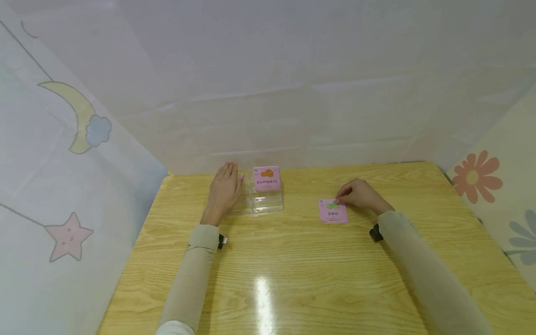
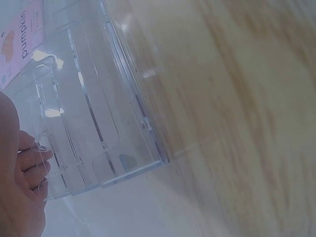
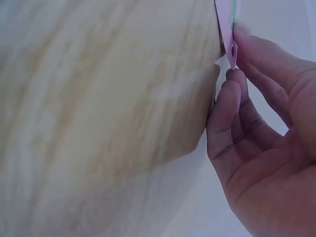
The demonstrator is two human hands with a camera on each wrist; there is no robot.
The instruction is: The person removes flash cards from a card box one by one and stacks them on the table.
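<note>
- Right hand: pinches the pea card at its upper right corner. A loose pinch may let the card slip.
- Left hand: fingers extended, touching the clear rack at its left end. Uneven pressure may shift the rack.
- Pea card: right of the rack, apart from it.
- Pumpkin card: rear right of the rack.
- Bench: carries the rack.
</note>
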